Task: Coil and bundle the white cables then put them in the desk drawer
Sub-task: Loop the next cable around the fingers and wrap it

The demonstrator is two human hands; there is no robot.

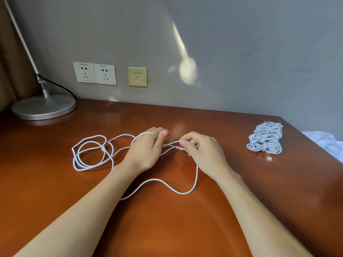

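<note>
Step in hand: coiling one loose cable (103, 149) into a bundle; judged to be early in this cable, since most of it is not yet coiled.
Left hand (146, 149): serves as the form for the coil. A turn of cable runs over the back of its fingers and strands pass under the palm side, so it holds the cable wrapped round it.
Right hand (202, 151): thumb and fingertips pinch the strands just beside the left hand, likely to keep them taut and to feed the next turn.
Slack: wide loops lie on the surface (167, 219) to the left, and one long curve trails toward the person between the forearms, free to be drawn in.
Finished work: bundled cables (265, 140) are piled well apart at the right edge, probably to keep them clear of the coiling.
Drawer: not in view.
Risk: the crossed loops on the left may snag as they are pulled.
Other things: a lamp (43, 107) stands at the far left, with wall sockets (94, 73) behind it.
</note>
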